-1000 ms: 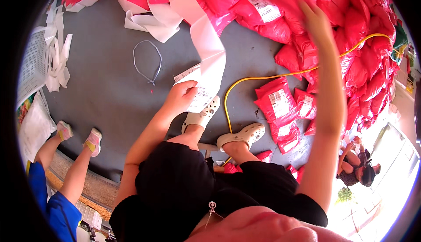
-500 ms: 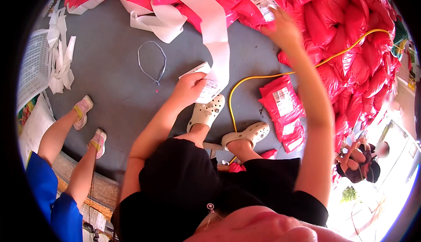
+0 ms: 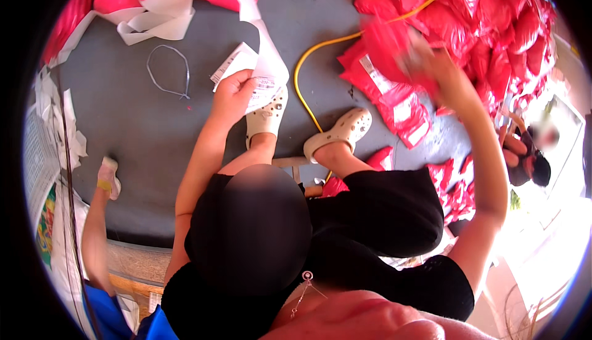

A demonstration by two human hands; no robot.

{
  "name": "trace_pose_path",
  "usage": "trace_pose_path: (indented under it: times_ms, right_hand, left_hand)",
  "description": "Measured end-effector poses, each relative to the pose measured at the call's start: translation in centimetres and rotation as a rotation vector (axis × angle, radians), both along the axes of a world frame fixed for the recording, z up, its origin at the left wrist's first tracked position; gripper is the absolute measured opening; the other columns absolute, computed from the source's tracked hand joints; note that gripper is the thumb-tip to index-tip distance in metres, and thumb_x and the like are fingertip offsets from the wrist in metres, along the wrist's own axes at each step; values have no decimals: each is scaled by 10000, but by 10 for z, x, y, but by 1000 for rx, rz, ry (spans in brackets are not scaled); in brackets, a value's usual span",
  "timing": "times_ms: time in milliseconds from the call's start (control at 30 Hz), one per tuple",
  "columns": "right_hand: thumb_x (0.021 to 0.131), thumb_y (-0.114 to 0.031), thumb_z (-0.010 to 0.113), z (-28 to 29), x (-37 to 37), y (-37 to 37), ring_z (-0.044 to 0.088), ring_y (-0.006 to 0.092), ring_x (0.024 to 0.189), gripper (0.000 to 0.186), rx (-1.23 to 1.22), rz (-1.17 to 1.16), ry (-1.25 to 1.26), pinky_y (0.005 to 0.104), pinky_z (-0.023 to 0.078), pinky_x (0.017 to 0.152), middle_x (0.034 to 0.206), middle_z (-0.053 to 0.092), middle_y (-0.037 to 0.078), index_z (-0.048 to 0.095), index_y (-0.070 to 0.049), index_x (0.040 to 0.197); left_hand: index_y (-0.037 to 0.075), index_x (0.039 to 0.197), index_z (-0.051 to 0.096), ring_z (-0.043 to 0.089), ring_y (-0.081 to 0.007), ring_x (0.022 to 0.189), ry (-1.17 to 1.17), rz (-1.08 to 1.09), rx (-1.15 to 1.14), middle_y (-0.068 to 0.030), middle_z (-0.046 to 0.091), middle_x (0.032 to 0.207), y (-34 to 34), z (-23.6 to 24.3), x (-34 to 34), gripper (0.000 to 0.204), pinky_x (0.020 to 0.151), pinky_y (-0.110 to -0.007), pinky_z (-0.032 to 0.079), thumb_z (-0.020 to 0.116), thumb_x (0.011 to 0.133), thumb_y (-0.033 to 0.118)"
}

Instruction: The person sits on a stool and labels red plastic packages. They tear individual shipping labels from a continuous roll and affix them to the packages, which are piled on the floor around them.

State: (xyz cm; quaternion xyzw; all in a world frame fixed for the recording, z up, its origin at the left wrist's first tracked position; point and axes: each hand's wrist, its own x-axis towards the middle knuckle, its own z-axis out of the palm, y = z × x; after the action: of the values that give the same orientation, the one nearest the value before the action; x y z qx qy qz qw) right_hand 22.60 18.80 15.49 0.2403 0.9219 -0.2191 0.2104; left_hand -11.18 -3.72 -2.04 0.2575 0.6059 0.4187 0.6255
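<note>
Our right hand (image 3: 441, 75) has swung away from the labelled bag near one o'clock, where it showed no packet half a second ago, and is now at two o'clock with a blurred pink packet (image 3: 388, 47) at its fingertips. That puts both our hands to work, a packet on one side and labels on the other. Between one and three o'clock rises the heap (image 3: 487, 25) of pink bags. From half past eleven the white strip (image 3: 270, 56) runs down to our left hand (image 3: 233, 98), whose thumb and fingers pinch its printed end narrowly. Toward two o'clock, floor packets (image 3: 404, 115) lie partly hidden behind the blurred one. Our right fingers are smeared, yet the packet blurs with them, so we judge it held. At ten o'clock lies a thin loop (image 3: 168, 46).
</note>
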Motion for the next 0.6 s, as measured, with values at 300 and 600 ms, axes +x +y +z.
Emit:
trace_pose_path:
  times_ms: [300,600]
  right_hand:
    - [793,-455,683,-33,274,-132,523,336,1180,664,-467,-544,-772,437,402,1001,1321,517,184,489,-109,1325]
    - [824,-587,553,-228,145,-25,627,392,963,656,-5,-1112,-201,445,486,846,1013,655,240,614,-22,1150]
  left_hand:
    - [-53,1094,613,606,-100,844,86,-136,26,-62,660,946,22,16,28,217,764,-240,491,542,923,60]
    - [-51,1083,623,592,-77,817,212,-143,-23,-44,657,940,5,12,32,204,746,-225,482,562,911,41]
